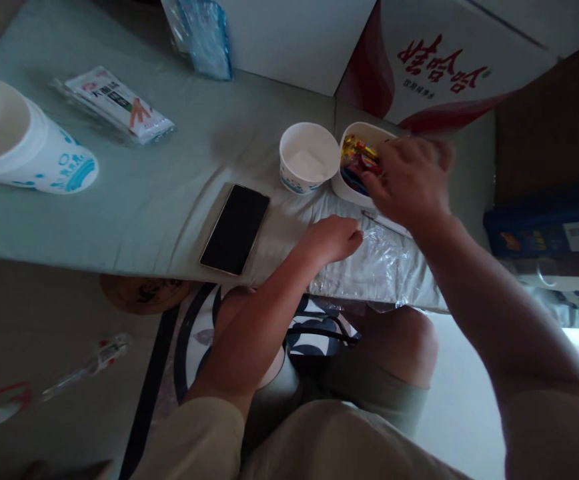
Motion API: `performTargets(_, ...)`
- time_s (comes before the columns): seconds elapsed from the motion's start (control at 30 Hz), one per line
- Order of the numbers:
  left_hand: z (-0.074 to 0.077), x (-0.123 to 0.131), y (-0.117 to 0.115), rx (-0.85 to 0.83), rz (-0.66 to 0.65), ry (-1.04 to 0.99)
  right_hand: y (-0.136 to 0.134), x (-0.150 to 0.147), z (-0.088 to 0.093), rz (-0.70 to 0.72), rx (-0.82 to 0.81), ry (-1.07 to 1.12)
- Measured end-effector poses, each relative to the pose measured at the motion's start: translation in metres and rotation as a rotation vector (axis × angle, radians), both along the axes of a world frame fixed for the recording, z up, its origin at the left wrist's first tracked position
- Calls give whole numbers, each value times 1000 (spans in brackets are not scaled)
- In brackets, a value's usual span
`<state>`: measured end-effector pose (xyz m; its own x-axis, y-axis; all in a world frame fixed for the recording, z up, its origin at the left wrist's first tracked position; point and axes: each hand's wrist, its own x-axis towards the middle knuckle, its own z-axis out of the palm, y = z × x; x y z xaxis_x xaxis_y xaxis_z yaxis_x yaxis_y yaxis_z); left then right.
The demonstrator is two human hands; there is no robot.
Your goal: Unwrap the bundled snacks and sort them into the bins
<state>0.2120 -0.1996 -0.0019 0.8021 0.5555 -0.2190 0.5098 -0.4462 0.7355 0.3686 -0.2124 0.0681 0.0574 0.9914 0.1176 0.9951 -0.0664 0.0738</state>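
Concealed, cropped and indistinct regions at the low table.
The right hand (409, 180) is motion-blurred and covers the near right part of the white tub (364, 130); its fingertips are hidden among the coloured wrapped pieces (355, 155), so any grasp cannot be told. The left hand (332, 239) curls on the clear plastic sheet (389, 267), and whether it pinches the sheet is unclear. The overturned paper cup (19, 143) is cut by the left edge, the blue-tinted bag (204, 37) and printed carton (434, 60) by the top edge, and the blue box (544, 233) by the right edge. Print on the flat packet (119, 103) is too small to read. A thin object (69, 377) on the floor is too blurred to identify.
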Motion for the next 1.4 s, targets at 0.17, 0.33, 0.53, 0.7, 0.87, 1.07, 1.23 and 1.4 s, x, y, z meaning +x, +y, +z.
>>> performTargets(0.17,-5,-1,1,0,3,17,-55,12,-19,-116,607,369)
performTargets(0.33,-8,-2,0,21,72,-17,-96,19,-91,-155,503,515)
performTargets(0.53,-9,4,5,-157,116,-337,-102,23,-108,169,315,539)
performTargets(0.7,0,12,9,-623,-70,-403,-100,28,-106,236,156,602)
performTargets(0.87,2,7,10,-918,48,-372,-108,42,-94,209,-109,983)
performTargets(1.07,-6,2,8,-1056,275,-540,-112,50,-87,4,-35,1488)
performTargets(1.23,-6,23,-11,-1038,353,-582,-108,58,-96,-461,375,1475)
performTargets(1.4,-8,36,-39,-1093,236,-502,-109,73,-100,-620,468,1180)
